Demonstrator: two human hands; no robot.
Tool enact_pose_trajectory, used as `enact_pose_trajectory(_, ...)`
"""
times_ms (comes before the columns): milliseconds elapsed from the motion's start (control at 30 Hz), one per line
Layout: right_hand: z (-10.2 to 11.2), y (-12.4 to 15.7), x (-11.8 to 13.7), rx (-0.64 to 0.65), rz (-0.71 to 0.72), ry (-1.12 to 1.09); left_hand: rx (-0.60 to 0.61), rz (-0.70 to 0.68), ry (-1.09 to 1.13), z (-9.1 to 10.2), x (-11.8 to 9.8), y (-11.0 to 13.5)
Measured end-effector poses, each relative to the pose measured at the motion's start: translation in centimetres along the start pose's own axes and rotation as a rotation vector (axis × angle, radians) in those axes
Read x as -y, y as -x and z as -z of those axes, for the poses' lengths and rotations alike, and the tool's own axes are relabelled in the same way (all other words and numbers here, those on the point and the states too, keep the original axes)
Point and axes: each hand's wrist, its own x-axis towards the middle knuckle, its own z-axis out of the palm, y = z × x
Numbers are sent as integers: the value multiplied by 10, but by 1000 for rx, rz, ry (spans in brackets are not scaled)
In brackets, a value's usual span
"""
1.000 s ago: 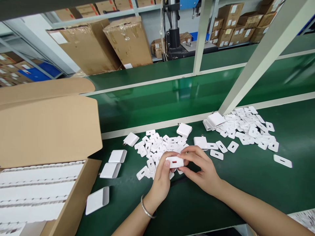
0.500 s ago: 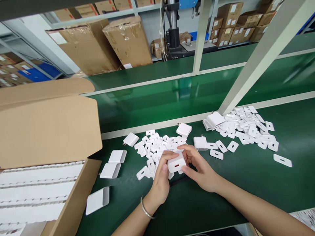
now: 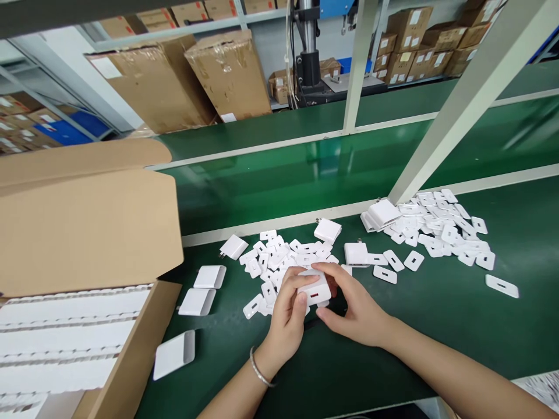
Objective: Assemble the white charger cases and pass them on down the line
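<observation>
A white USB charger (image 3: 315,289) with a reddish port in its front face is between my hands. My left hand (image 3: 288,317) is closed around its left side, thumb in front and fingers on top. At its right, my right hand (image 3: 356,305) is curved with thumb and fingers apart; the index fingertip reaches the charger's far top edge, and the thumb lies below, off the front face. How the other right fingers meet it is partly hidden. Behind my hands spreads a pile of white slotted cover plates (image 3: 273,259).
More cover plates (image 3: 449,227) lie at the right near stacked white housings (image 3: 381,214). Several housings (image 3: 196,301) stand left of my hands, beside an open carton (image 3: 144,343) with white dividers. A slanted metal post (image 3: 454,110) rises from the green bench (image 3: 437,343).
My right thumb has come away from the charger's front corner and dropped lower, and the right hand has opened a little. My left hand still holds the charger, shifted very slightly.
</observation>
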Motion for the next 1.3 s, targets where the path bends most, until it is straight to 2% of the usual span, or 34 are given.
enact_pose_trajectory(100,1,-2,-1,-60,19,96,0,30,-12,0,-2,-2)
enact_pose_trajectory(233,7,-8,-2,-69,-45,10,76,92,-48,-1,-4,-4)
enact_pose_trajectory(333,8,-9,-3,-34,-107,-93,57,146,-173,1,-6,-6)
enact_pose_trajectory(400,8,-8,-3,-36,-137,-131,-93,76,-260,7,-6,-7)
enact_pose_trajectory(500,8,-6,-3,-135,-150,-128,-496,-270,-432,19,-8,-10)
enact_pose_trajectory(533,8,-5,-3,-175,-156,-127,-549,-363,-510,23,-9,-11)
enact_pose_trajectory(567,9,-5,-2,-207,-167,-127,-524,-398,-594,26,-10,-13)
enact_pose_trajectory(667,11,-6,-2,-264,-209,-116,-244,-301,-761,28,-14,-17)
enact_pose_trajectory(733,11,-7,-2,-275,-217,-103,-184,-286,-761,25,-16,-17)
enact_pose_trajectory(867,10,-6,-3,-269,-189,-90,-161,-305,-663,22,-17,-14)
enact_pose_trajectory(1067,10,-6,-2,-258,-165,-63,-305,-116,-351,34,-14,-7)
enact_pose_trajectory(1300,14,-5,-1,-288,-137,-39,-331,-224,-442,32,-18,-7)
